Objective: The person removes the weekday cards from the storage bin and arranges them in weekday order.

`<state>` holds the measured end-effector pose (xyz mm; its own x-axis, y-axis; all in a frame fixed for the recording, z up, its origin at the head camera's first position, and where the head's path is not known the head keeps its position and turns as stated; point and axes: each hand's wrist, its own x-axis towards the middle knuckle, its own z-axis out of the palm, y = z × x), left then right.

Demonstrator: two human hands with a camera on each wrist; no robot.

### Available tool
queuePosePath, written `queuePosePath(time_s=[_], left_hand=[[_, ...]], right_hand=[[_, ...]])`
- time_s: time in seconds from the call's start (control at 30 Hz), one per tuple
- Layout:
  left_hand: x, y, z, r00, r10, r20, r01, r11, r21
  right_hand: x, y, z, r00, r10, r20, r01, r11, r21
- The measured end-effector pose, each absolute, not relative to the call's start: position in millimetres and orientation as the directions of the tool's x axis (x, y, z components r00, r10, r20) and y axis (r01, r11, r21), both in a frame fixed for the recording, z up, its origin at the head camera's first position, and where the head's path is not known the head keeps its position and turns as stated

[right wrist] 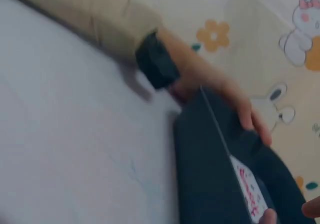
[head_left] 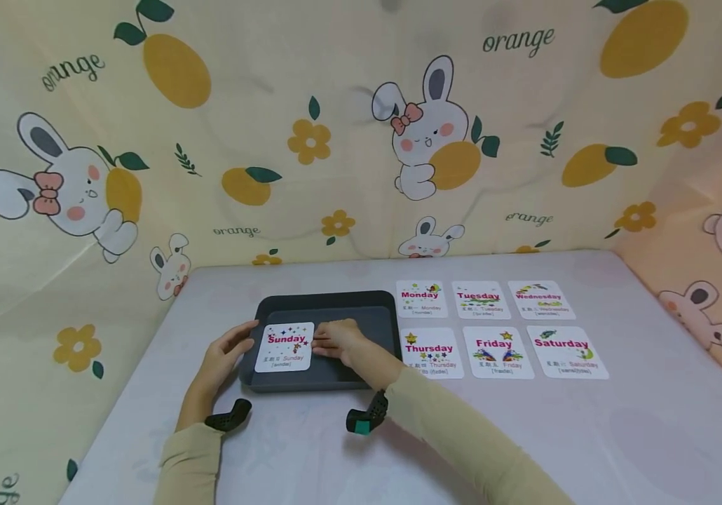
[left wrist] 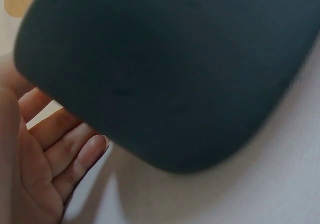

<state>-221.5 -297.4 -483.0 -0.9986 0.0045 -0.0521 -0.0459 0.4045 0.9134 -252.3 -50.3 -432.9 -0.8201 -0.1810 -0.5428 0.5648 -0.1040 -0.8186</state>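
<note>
A dark grey tray [head_left: 329,384] stands on the table with a white square card printed "Sunday" [head_left: 284,348] in its left half. My left hand [head_left: 222,361] holds the tray at its left side, fingers over the rim; in the left wrist view the fingers [left wrist: 70,144] are partly hidden behind the tray's dark wall [left wrist: 165,84]. Inside the tray, my right hand [head_left: 342,341] reaches to the card's right edge with its fingertips right at it. The right wrist view catches the thumb [right wrist: 269,217] beside the card [right wrist: 247,186], with a finger apart from it.
Right of the tray, cards lie in two rows: Monday [head_left: 420,299], Tuesday [head_left: 481,300] and Wednesday [head_left: 540,300] behind, Thursday [head_left: 430,353], Friday [head_left: 498,352] and Saturday [head_left: 566,352] in front. My right forearm [head_left: 455,428] passes close to Thursday. A rabbit-and-orange printed cloth [head_left: 361,175] hangs behind the table.
</note>
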Motion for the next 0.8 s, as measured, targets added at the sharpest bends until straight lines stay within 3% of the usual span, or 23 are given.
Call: queuePosePath(time_s=[0.57,0.8], left_hand=[[-221,-295,-481,-0.998,0.004,-0.057,-0.050,0.410,0.911],[-221,-297,-483,-0.999,0.004,-0.053,-0.047,0.416,0.908]], right_hand=[[-264,-54,-442,-0.870,-0.138,-0.474,0.489,-0.109,-0.866],[-262,-61,-446,-0.880,-0.145,-0.452,0.475,-0.227,-0.850]])
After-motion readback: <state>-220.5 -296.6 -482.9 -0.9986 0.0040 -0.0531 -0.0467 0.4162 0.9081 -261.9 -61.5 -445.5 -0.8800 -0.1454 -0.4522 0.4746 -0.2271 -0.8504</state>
